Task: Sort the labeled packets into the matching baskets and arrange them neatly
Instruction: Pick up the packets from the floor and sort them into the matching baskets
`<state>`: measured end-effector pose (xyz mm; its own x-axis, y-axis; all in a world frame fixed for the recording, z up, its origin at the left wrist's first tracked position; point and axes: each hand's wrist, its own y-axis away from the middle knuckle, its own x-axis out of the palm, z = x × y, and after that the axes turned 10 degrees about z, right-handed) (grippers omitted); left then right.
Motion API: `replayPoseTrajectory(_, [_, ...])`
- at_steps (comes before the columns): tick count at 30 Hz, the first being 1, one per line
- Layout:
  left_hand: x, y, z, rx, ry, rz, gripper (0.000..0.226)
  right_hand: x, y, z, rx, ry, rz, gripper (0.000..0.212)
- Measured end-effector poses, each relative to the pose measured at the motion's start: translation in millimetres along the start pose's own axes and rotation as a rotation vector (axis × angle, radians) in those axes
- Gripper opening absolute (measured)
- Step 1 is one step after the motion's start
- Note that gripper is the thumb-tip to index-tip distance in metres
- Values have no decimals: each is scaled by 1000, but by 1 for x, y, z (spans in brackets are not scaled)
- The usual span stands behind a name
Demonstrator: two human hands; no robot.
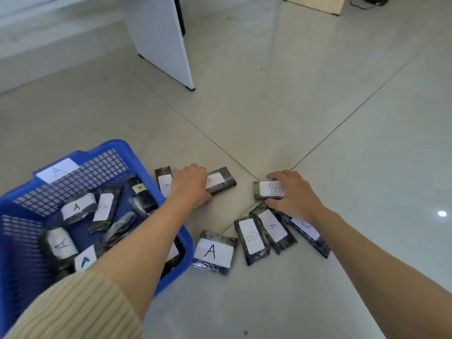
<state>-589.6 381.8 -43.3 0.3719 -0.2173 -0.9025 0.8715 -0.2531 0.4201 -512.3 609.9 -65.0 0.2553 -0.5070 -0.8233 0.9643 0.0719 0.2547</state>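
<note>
Where visible, dark packets (pixel 215 252) bear white lettered labels.

basket (pixel 156 211) left on floor (pixel 342 118), A-packets (pixel 77 207) inside | two A packets (pixel 220 181) just right of basket's far corner | B packet (pixel 270 189) further right | loose cluster (pixel 264 231) nearer the person, A packet (pixel 214 252) beside basket

White panel leg (pixel 161 40) on grey tiled floor (pixel 318 106); black cable (pixel 367 2) far right.
</note>
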Motion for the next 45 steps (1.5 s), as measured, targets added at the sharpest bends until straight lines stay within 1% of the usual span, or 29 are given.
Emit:
replayPoseTrajectory(1, [0,1,-2,18,49,-39,57,3,1,-2,3,2,-8,59])
replayPoseTrajectory(3, [0,8,-9,36,255,-142,58,4,1,-4,4,27,-9,58])
replayPoseTrajectory(5, [-7,17,-17,23,469,-279,58,2,-2,-4,18,86,31,55])
replayPoseTrajectory(7, [-18,25,-22,4,590,-398,60,-2,-3,-1,76,131,68,50])
replayPoseTrajectory(9, [-27,36,-21,0,636,-469,60,-6,-2,5,142,141,25,49])
replayPoseTrajectory(11, [-33,53,-11,-20,635,-510,58,-9,0,19,169,121,-73,49])
replayPoseTrajectory(14, [-30,88,21,-85,568,-558,59,-12,3,60,79,95,-141,50])
replayPoseTrajectory(16, [-22,119,49,-147,497,-545,61,-11,10,99,-21,70,-155,50])
replayPoseTrajectory(19, [-6,176,93,-241,482,-493,64,-5,26,165,-179,70,-159,51])
replayPoseTrajectory(22, [13,225,133,-294,457,-409,68,9,42,227,-299,104,-90,50])
replayPoseTrajectory(25, [35,255,168,-345,480,-387,72,31,52,269,-378,250,34,51])
replayPoseTrajectory(28, [55,264,193,-424,506,-408,72,50,46,286,-376,303,65,56])
replayPoseTrajectory(30, [62,258,207,-459,537,-452,68,58,34,288,-333,268,29,57])
replayPoseTrajectory(32, [63,244,222,-462,589,-494,66,63,16,286,-270,172,-48,53])
replayPoseTrajectory(33, [61,232,228,-448,591,-505,66,64,6,284,-236,120,-92,51])
replayPoseTrajectory(35, [58,205,238,-400,519,-499,69,68,-15,280,-204,57,-161,50])
replayPoseTrajectory(38, [52,159,244,-322,397,-443,72,71,-42,274,-230,24,-210,51])
replayPoseTrajectory(42, [51,106,234,-247,359,-336,70,69,-67,268,-239,-17,-262,49])
replayPoseTrajectory(45, [48,73,222,-198,289,-252,66,71,-78,264,-257,-41,-260,47])
